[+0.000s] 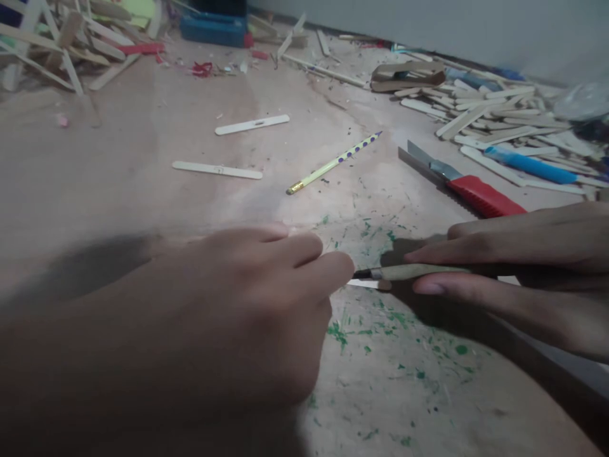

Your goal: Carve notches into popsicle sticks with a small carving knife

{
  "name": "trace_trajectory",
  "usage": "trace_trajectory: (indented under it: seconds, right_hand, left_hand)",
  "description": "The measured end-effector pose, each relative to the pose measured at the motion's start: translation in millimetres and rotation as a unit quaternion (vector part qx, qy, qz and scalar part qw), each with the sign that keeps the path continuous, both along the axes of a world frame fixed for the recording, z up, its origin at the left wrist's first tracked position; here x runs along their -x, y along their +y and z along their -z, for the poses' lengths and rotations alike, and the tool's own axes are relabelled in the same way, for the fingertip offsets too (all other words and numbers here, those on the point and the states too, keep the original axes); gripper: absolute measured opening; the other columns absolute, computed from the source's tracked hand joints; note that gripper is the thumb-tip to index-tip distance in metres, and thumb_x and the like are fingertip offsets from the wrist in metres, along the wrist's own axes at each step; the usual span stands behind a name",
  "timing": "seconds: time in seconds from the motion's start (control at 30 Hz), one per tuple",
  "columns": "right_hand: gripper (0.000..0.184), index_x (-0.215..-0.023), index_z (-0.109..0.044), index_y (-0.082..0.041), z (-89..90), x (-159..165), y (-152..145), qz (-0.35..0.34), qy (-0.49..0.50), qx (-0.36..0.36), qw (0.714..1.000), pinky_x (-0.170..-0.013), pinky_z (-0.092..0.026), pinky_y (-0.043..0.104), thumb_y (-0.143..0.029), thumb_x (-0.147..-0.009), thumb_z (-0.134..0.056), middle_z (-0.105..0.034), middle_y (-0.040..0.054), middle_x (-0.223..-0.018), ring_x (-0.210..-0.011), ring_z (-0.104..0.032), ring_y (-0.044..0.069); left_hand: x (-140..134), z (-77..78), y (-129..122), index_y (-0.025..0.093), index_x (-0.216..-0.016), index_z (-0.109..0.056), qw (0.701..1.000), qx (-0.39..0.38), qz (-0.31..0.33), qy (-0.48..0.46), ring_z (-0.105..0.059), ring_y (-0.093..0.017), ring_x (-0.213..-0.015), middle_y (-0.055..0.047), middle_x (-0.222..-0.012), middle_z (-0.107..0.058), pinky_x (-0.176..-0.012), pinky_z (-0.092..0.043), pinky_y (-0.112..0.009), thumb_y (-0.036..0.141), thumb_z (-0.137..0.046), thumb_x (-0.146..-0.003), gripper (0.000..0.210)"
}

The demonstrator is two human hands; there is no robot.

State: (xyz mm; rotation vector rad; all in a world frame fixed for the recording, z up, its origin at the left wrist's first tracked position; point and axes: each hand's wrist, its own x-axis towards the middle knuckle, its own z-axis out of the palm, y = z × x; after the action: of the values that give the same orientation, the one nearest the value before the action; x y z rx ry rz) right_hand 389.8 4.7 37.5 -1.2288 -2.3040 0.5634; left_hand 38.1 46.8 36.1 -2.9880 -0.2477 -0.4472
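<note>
My left hand (pixel 266 292) lies low over the table, its fingers closed on a craft stick (pixel 368 284). Only the stick's white, rounded end sticks out past the fingertips. Between the thumb and fingers of my right hand (pixel 514 266) is a thin paintbrush (pixel 419 271) with a pale handle, a metal ferrule and a dark tip. That tip is just above the stick, close to my left index finger; whether it touches cannot be made out.
Two loose craft sticks (pixel 252 124) (pixel 216 169), a spotted pencil (pixel 335 163) and a red utility knife (pixel 485 195) lie beyond my hands. A stick pile (pixel 504 117) with a blue pen (pixel 530 165) is at right. Stick structures (pixel 57 44) and a blue box (pixel 213 30) stand behind.
</note>
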Motion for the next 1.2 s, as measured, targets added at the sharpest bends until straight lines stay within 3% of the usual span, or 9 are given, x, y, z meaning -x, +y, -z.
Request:
trace_trajectory:
  seconds: [0.23,0.33,0.4,0.5,0.63,0.77,0.83,1.0,1.2]
  right_hand:
    - [0.024,-0.128,-0.102,-0.051,-4.5,9,5,0.000,-0.005,0.011,1.000,-0.068,-0.078,0.028,-0.061,-0.129,-0.080,-0.102,-0.0032,-0.118,-0.088,-0.098,0.023]
    - [0.023,-0.127,-0.105,-0.048,-5.0,-4,-6,0.046,-0.052,-0.035,0.997,-0.066,-0.078,0.035,-0.065,-0.115,-0.097,-0.101,0.0032,-0.107,-0.088,-0.097,0.030]
    - [0.033,-0.127,-0.106,-0.046,-1.6,-16,-17,0.077,-0.066,-0.057,0.993,-0.066,-0.078,0.039,-0.070,-0.104,-0.105,-0.098,0.0057,-0.100,-0.090,-0.097,0.034]
    - [0.039,-0.124,-0.106,-0.044,4.7,-29,-29,0.094,-0.070,-0.058,0.991,-0.066,-0.078,0.039,-0.074,-0.099,-0.107,-0.096,0.0064,-0.095,-0.092,-0.096,0.036]
    - [0.040,-0.126,-0.107,-0.042,5.8,-20,-23,0.101,-0.058,-0.038,0.992,-0.063,-0.077,0.038,-0.073,-0.101,-0.106,-0.097,0.0060,-0.096,-0.090,-0.096,0.035]
    - [0.029,-0.132,-0.105,-0.045,1.5,0,-6,0.058,-0.005,0.028,0.998,-0.055,-0.072,0.029,-0.066,-0.121,-0.089,-0.102,0.0016,-0.111,-0.080,-0.095,0.026]
    - [0.026,-0.130,-0.104,-0.049,0.1,4,0,0.041,0.017,0.054,0.998,-0.053,-0.070,0.024,-0.062,-0.127,-0.082,-0.103,-0.0029,-0.117,-0.077,-0.095,0.022]
    - [0.021,-0.126,-0.103,-0.051,0.8,3,1,0.036,0.028,0.034,0.998,-0.060,-0.073,0.020,-0.062,-0.125,-0.086,-0.102,-0.0055,-0.117,-0.080,-0.097,0.020]
    - [0.022,-0.123,-0.105,-0.050,0.3,1,2,0.041,0.031,0.031,0.998,-0.056,-0.075,0.027,-0.063,-0.124,-0.088,-0.102,-0.0020,-0.114,-0.078,-0.097,0.025]
  left_hand:
    - [1,-2.5,1,0.027,-0.078,-0.080,1.000,0.007,-0.001,-0.003,-0.054,-0.026,-0.082,-0.005,-0.092,-0.069,-0.067,-0.050,-0.050,0.027,-0.097,-0.096,0.025]
    - [1,-1.6,1,0.027,-0.078,-0.078,1.000,0.008,0.001,0.001,-0.054,-0.026,-0.082,-0.005,-0.093,-0.071,-0.067,-0.050,-0.049,0.029,-0.095,-0.098,0.026]
    - [1,-0.9,-1,0.028,-0.076,-0.075,1.000,0.019,0.002,0.001,-0.054,-0.026,-0.082,-0.005,-0.093,-0.071,-0.066,-0.049,-0.049,0.025,-0.094,-0.098,0.029]
    - [-1,-0.6,-5,0.027,-0.072,-0.073,0.999,0.028,-0.009,-0.021,-0.052,-0.025,-0.080,-0.004,-0.088,-0.067,-0.066,-0.047,-0.048,0.014,-0.092,-0.094,0.032]
    - [-2,-2.3,-5,0.027,-0.069,-0.066,0.999,0.027,-0.013,-0.020,-0.052,-0.025,-0.080,-0.004,-0.087,-0.063,-0.067,-0.047,-0.048,0.011,-0.085,-0.097,0.038]
    - [3,-2.5,-1,0.026,-0.078,-0.070,1.000,0.012,0.004,0.006,-0.051,-0.023,-0.079,-0.002,-0.090,-0.058,-0.069,-0.046,-0.045,0.017,-0.069,-0.114,0.037]
    - [6,-0.8,1,0.024,-0.087,-0.076,1.000,0.006,0.005,0.015,-0.050,-0.021,-0.078,-0.001,-0.092,-0.055,-0.072,-0.047,-0.044,0.018,-0.065,-0.116,0.031]
    - [12,2.1,2,0.022,-0.098,-0.079,0.999,0.020,-0.016,0.029,-0.052,-0.017,-0.078,0.000,-0.096,-0.060,-0.076,-0.055,-0.038,0.025,-0.062,-0.116,0.025]
    - [6,-0.9,4,0.023,-0.097,-0.084,1.000,0.018,0.009,0.023,-0.053,-0.019,-0.074,-0.002,-0.096,-0.060,-0.067,-0.049,-0.042,0.024,-0.066,-0.113,0.024]
